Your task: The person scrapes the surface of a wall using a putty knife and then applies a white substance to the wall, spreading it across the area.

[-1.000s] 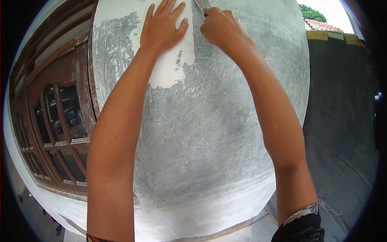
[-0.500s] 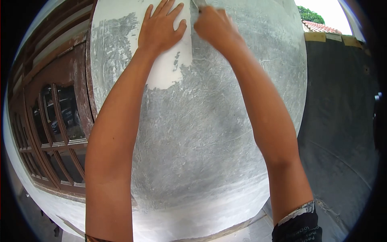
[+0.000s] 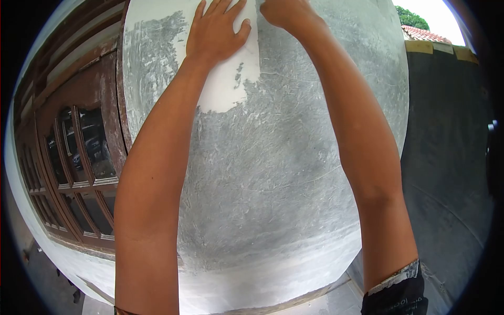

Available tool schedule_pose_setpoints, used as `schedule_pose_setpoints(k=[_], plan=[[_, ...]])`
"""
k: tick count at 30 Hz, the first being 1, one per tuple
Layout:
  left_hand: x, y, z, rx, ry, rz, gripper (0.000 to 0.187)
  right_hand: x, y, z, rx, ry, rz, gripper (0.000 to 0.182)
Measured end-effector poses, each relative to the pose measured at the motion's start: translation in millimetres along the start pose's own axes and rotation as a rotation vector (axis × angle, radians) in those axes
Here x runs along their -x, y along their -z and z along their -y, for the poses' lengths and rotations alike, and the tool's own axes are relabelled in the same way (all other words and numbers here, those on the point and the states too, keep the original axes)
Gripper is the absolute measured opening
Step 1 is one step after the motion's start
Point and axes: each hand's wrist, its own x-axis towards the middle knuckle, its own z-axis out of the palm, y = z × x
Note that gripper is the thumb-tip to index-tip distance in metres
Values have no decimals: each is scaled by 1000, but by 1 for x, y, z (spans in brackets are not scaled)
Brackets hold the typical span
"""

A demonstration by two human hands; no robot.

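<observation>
- Wall: mostly scraped grey; a white patch remains at the top, another band along the bottom.
- Left hand lies spread flat on the patch.
- Right hand is fisted at the patch's upper edge; what it holds is out of frame.
- Wooden window stands left.

Surface: I see a broad grey scraped plaster wall, upright, filling the middle of my view.
Coating: a smooth white patch of paint sits on its upper part, ragged along the lower edge.
Lower band: a white painted strip runs along the bottom.
On it: my left hand lies flat on the white patch.
</observation>
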Motion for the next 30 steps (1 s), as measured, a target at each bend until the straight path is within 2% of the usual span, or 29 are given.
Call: schedule_pose_setpoints(k=[1,2,5,9,11,12,15,16,18,20,22,25,29,30], plan=[[2,0,1,4,-5,-8,57,1,1,4,-7,-51,53,36],[3,0,1,10,-2,-1,57,1,-22,-31,63,185,-85,39],[2,-1,-1,27,19,-8,57,75,-21,-24,237,51,-18,38],[2,0,0,20,24,7,57,35,-16,-23,129,39,-87,36],[1,-1,1,9,20,10,57,18,-10,-19,217,84,-17,35],[0,-1,1,13,26,12,57,28,-11,-20,216,84,-15,35],[3,3,0,20,30,26,57,104,-18,-26,185,20,66,54],[3,4,-1,19,28,32,57,131,-16,-23,176,-47,157,54],[5,5,-5,18,45,45,57,149,-18,-25,188,-54,160,54],[3,6,-6,7,62,51,57,134,-20,-27,195,-52,157,54],[4,7,-6,0,65,80,57,93,-27,-31,94,109,-34,52],[8,6,-5,3,58,71,57,95,-28,-32,119,150,-66,53],[20,11,-8,-5,43,102,57,202,-30,-30,215,-52,160,63],[24,12,-7,-8,44,108,57,202,-30,-31,215,-40,161,63]])
